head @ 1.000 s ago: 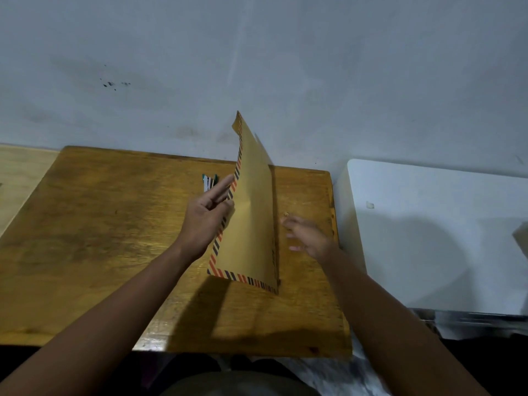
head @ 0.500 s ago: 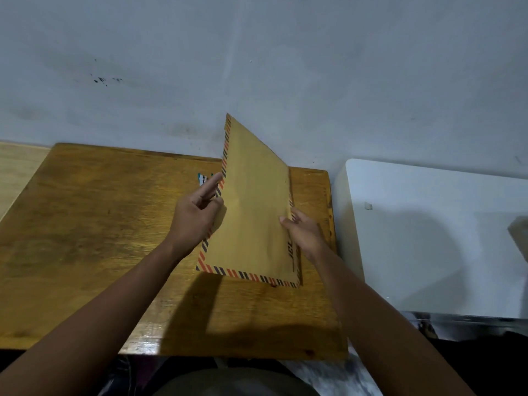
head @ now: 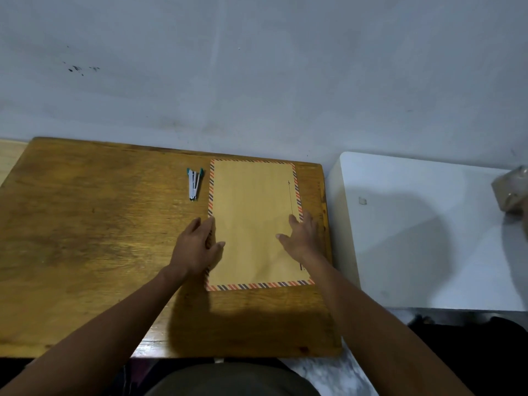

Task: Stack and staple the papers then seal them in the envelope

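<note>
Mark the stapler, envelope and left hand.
stapler (head: 194, 184), head view, middle of its metal body.
envelope (head: 253, 212), head view, bare centre of the face.
left hand (head: 197, 244), head view, back of the hand.

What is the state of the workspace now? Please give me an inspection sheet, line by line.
Surface: wooden table, worn.
Job's things: envelope lying flat, striped border; stapler beside its left edge, apart; papers not visible.
Clutter: nothing seen.
Hands: left hand open, flat on the envelope's left edge; right hand open, flat near its right edge.
Cables: nothing seen.
Surroundings: grey wall; white surface to the right with a blurred object.
</note>
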